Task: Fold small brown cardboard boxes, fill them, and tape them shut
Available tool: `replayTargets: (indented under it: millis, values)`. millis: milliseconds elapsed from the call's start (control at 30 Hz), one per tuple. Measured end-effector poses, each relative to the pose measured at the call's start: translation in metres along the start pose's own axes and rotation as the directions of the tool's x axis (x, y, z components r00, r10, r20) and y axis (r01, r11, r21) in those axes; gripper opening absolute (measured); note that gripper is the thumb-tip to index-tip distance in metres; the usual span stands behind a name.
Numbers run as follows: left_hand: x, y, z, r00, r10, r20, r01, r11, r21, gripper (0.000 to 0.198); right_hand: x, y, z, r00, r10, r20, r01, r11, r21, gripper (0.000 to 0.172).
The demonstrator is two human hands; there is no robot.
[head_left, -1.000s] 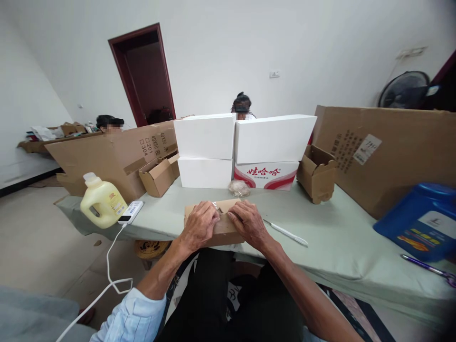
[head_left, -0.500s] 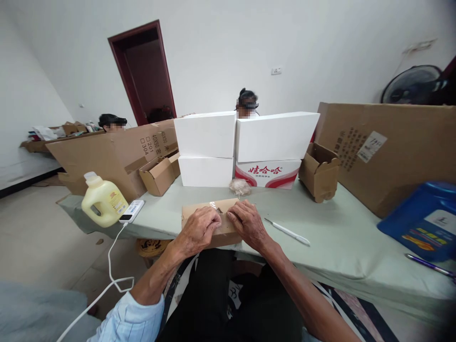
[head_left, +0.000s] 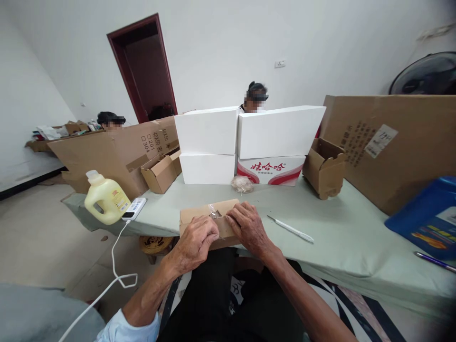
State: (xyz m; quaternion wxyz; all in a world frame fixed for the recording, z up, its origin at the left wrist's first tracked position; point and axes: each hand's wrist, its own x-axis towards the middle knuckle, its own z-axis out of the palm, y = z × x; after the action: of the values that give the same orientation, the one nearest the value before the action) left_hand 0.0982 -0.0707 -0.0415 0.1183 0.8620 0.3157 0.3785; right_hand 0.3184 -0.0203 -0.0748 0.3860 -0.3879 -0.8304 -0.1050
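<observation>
A small brown cardboard box (head_left: 190, 214) lies at the table's front edge, right before me. Clear tape (head_left: 213, 210) crosses its top beside a dark opening between the flaps. My left hand (head_left: 197, 238) is closed, its thumb and fingers pinching the near edge of the box left of that opening. On the other side, my right hand (head_left: 247, 228) has its fingers curled over the box's right part; the thumb is partly hidden. What the fingertips press on inside is hidden. A white-handled craft knife (head_left: 291, 230) lies to the right, apart from both hands.
Behind the box sit a pale tangled clump (head_left: 242, 184) and stacked white boxes (head_left: 210, 135). Open cartons (head_left: 162, 175) stand on both sides. A yellow jug (head_left: 107, 199) and a white power strip (head_left: 134, 208) are left; a blue jug (head_left: 423, 223) and pen (head_left: 434, 261) are right. Two people sit beyond.
The opening in the box top shows wider. My left hand has shifted slightly down and left, drawing away from the right one. The view has turned a little.
</observation>
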Motion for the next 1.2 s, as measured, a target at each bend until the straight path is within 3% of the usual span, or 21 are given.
replayTargets:
  millis: [267, 400, 600, 733, 833, 967, 1200]
  values:
    - [-0.006, 0.001, 0.005, 0.995, 0.095, -0.01, -0.095, 0.995, 0.011, 0.019, -0.003, -0.002, 0.002, 1.0, 0.0, 0.006, 0.0, 0.999, -0.034, 0.028]
    - [-0.01, 0.006, 0.003, 0.997, 0.072, -0.007, -0.072, 0.997, 0.008, 0.021, -0.003, -0.002, 0.001, 1.0, -0.002, 0.004, 0.002, 0.999, -0.045, 0.028]
    - [-0.006, 0.011, -0.023, 0.99, -0.129, -0.064, 0.121, 0.986, -0.113, 0.019, -0.003, -0.005, 0.002, 1.0, -0.003, 0.013, 0.004, 0.999, -0.05, 0.023]
    - [0.014, -0.007, -0.043, 0.933, -0.338, -0.125, 0.321, 0.937, -0.137, 0.018, -0.005, -0.005, 0.003, 1.0, -0.01, 0.015, 0.01, 0.999, -0.034, 0.024]
    - [0.033, -0.027, -0.045, 0.913, -0.406, -0.027, 0.395, 0.901, -0.177, 0.019, -0.006, -0.003, 0.004, 1.0, -0.02, 0.01, 0.02, 1.0, -0.022, 0.027]
    - [0.052, -0.05, -0.038, 0.914, -0.394, 0.092, 0.405, 0.895, -0.186, 0.018, -0.007, -0.002, 0.004, 0.999, -0.032, 0.012, 0.032, 0.999, -0.03, 0.029]
    - [0.067, -0.062, -0.031, 0.907, -0.371, 0.199, 0.406, 0.897, -0.178, 0.02, -0.007, -0.003, 0.002, 0.999, -0.019, 0.035, 0.02, 1.0, -0.023, 0.029]
